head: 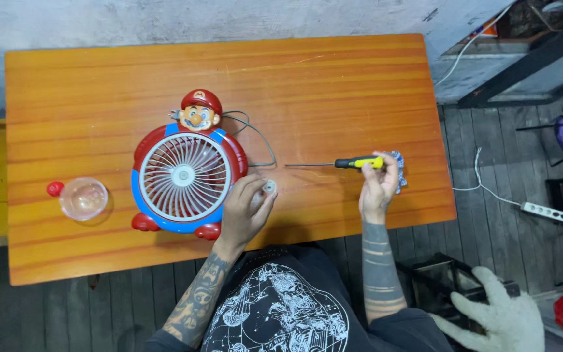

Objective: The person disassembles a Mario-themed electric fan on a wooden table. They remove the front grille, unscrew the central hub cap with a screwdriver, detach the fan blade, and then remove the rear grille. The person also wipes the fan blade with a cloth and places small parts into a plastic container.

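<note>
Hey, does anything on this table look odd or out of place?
Nothing is spilled or visibly broken. The toy fan lies flat on its back, cord trailing loose. A clear dome and small red piece sit apart left of it.

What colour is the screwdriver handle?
Yellow and black, on the screwdriver under the right hand; head view.

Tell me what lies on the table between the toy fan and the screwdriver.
In the head view, the left hand sits there, holding a small white knob beside the toy fan. Beyond it, bare table runs to the screwdriver.
</note>
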